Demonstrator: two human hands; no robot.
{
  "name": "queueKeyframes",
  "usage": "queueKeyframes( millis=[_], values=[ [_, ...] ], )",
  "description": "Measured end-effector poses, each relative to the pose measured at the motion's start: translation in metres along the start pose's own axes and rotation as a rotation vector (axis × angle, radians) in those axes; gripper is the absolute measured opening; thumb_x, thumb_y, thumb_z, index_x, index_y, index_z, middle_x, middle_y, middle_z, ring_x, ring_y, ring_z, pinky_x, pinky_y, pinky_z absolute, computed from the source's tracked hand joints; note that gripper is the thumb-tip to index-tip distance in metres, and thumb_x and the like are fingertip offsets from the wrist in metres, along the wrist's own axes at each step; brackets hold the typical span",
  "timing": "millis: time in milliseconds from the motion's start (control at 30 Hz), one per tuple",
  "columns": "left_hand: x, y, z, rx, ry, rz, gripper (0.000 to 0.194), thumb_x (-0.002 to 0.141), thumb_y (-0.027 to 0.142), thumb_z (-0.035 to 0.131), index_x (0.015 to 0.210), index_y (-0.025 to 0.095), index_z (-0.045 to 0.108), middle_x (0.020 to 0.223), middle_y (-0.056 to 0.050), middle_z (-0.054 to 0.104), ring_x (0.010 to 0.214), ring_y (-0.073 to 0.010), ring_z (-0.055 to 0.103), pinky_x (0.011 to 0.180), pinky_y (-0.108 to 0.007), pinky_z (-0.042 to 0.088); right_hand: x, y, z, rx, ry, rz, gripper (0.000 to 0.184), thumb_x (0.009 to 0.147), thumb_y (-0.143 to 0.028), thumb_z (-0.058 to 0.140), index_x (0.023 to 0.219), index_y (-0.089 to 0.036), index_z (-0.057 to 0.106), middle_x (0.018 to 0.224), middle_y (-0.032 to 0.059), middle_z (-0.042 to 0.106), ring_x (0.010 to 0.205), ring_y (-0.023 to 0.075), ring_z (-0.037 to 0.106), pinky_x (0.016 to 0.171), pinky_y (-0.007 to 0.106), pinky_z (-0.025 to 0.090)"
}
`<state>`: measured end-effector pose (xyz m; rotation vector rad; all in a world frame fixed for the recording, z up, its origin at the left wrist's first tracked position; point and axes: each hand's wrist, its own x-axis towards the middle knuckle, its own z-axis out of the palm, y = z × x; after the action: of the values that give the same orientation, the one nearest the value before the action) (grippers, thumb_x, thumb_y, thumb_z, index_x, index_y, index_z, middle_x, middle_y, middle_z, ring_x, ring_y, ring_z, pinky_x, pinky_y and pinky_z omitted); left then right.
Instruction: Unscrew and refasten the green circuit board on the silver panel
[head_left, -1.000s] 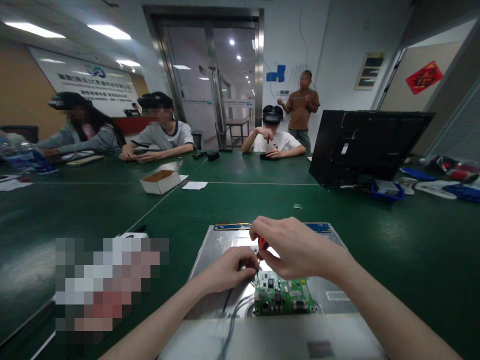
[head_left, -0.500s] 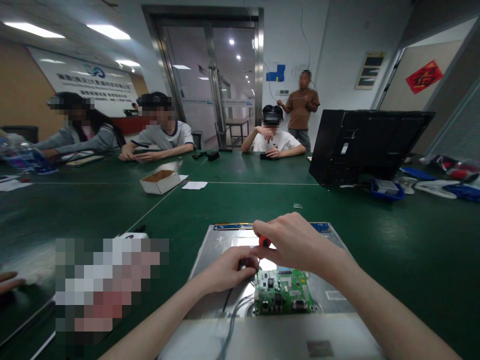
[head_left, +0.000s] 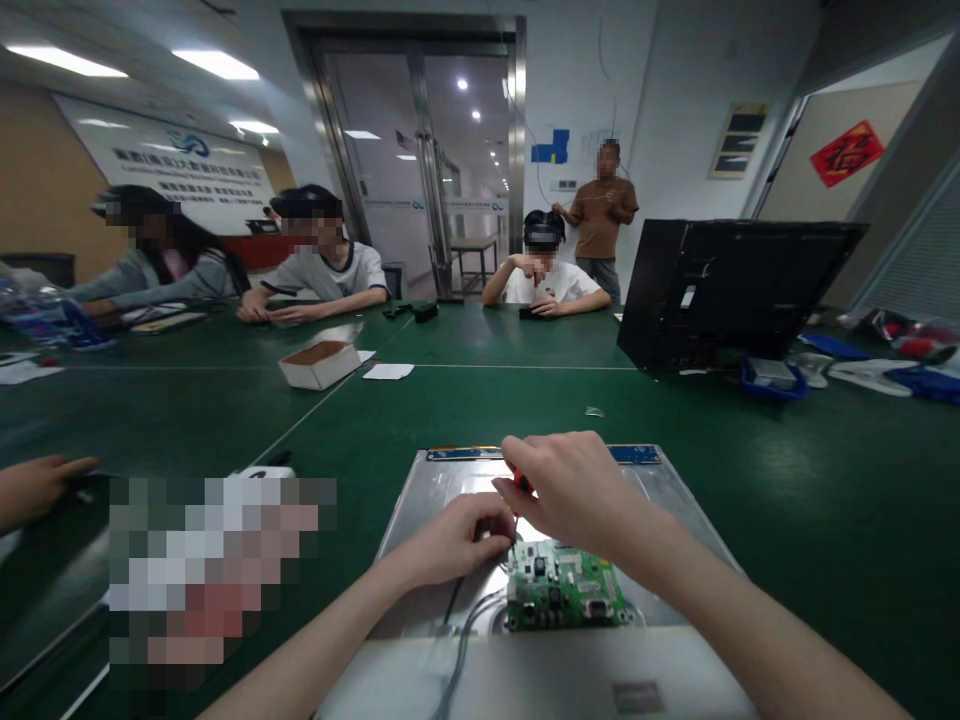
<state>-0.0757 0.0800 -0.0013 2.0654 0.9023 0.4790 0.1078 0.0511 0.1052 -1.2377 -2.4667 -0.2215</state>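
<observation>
A red-and-black screwdriver [head_left: 523, 482] is gripped from above by my right hand [head_left: 581, 492], its thin shaft pointing down at the upper left corner of a green circuit board [head_left: 562, 590]. Beside that corner my left hand [head_left: 465, 535] has its thumb and fingers closed around the lower shaft. Whether its fingertips also pinch a screw is hidden. The board lies on a silver metal display panel [head_left: 675, 590], with a narrow blue circuit strip [head_left: 634, 455] along the far edge. Grey cables [head_left: 461, 650] run from the board's left side toward me.
A black monitor [head_left: 735, 290] stands at the right, near a blue tray [head_left: 772, 380]. An open white box [head_left: 319, 365] and paper [head_left: 388, 371] lie ahead on the green table [head_left: 487, 410]. At left are a blurred-out object [head_left: 210, 570] and another person's hand [head_left: 45, 490]. Several people are opposite.
My right hand has turned and shifted slightly around the screwdriver handle, while my left hand stays in place. Another person's hand has come in from the left edge.
</observation>
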Motion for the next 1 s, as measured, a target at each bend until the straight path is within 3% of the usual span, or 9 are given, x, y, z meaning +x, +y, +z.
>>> queueKeyframes(
  millis=[100,267,400,500,633,800,1000],
  values=[
    [0.0,0.0,-0.001,0.011,0.009,-0.001,0.008,0.079,0.014,0.057,0.086,0.016,0.062,0.084,-0.002,0.066,0.076,-0.0185,0.059,0.069,-0.027,0.045,-0.001,0.001,-0.002,0.086,-0.019,-0.044,0.007,0.084,-0.025,0.054,0.088,-0.019,0.054,0.077,0.0014,0.064,0.062,0.0128,0.052,0.05,0.028,0.018],
    [0.001,-0.002,-0.002,0.017,-0.006,0.027,0.008,0.079,0.013,0.056,0.085,0.015,0.062,0.081,-0.002,0.066,0.074,-0.0181,0.058,0.067,-0.027,0.045,-0.003,0.004,-0.01,0.221,-0.101,-0.086,0.016,0.083,-0.02,0.051,0.1,-0.017,0.051,0.088,0.0031,0.064,0.067,0.013,0.051,0.052,0.026,0.022],
    [0.001,0.0,-0.002,0.017,-0.013,0.041,0.011,0.078,0.011,0.056,0.085,0.015,0.063,0.077,-0.001,0.064,0.07,-0.0166,0.057,0.065,-0.026,0.044,-0.003,0.007,-0.013,0.229,-0.133,-0.08,0.015,0.083,-0.018,0.054,0.098,-0.018,0.051,0.087,0.0015,0.065,0.064,0.0115,0.051,0.051,0.025,0.022],
    [0.001,0.004,-0.003,0.004,-0.01,0.024,0.014,0.077,0.009,0.055,0.087,0.016,0.063,0.081,-0.001,0.065,0.074,-0.0168,0.059,0.067,-0.026,0.045,-0.002,0.008,-0.012,0.167,-0.122,-0.052,0.011,0.086,-0.028,0.059,0.088,-0.019,0.054,0.08,0.0001,0.066,0.064,0.0122,0.053,0.051,0.026,0.021],
    [0.0,0.009,-0.004,0.035,0.013,-0.003,0.011,0.076,0.01,0.056,0.083,0.016,0.063,0.079,0.0,0.064,0.072,-0.0164,0.058,0.064,-0.025,0.044,0.0,0.007,-0.007,0.054,-0.093,-0.012,0.026,0.091,-0.042,0.055,0.078,-0.019,0.057,0.07,0.001,0.065,0.058,0.0124,0.053,0.05,0.028,0.016],
    [0.001,0.006,-0.003,0.022,0.017,0.017,0.008,0.076,0.011,0.058,0.081,0.016,0.061,0.074,0.0,0.062,0.068,-0.0156,0.056,0.062,-0.024,0.042,0.0,0.007,-0.006,0.115,-0.091,-0.038,0.005,0.087,-0.023,0.055,0.088,-0.019,0.056,0.075,-0.0002,0.066,0.059,0.0111,0.051,0.05,0.027,0.018],
    [0.001,-0.001,-0.002,0.008,-0.021,0.033,0.01,0.079,0.012,0.055,0.086,0.015,0.062,0.082,-0.003,0.066,0.075,-0.0186,0.059,0.069,-0.028,0.045,-0.004,0.008,-0.015,0.282,-0.175,-0.109,0.021,0.081,-0.016,0.055,0.102,-0.02,0.052,0.088,0.0016,0.067,0.067,0.0119,0.054,0.053,0.025,0.024]
  ],
)
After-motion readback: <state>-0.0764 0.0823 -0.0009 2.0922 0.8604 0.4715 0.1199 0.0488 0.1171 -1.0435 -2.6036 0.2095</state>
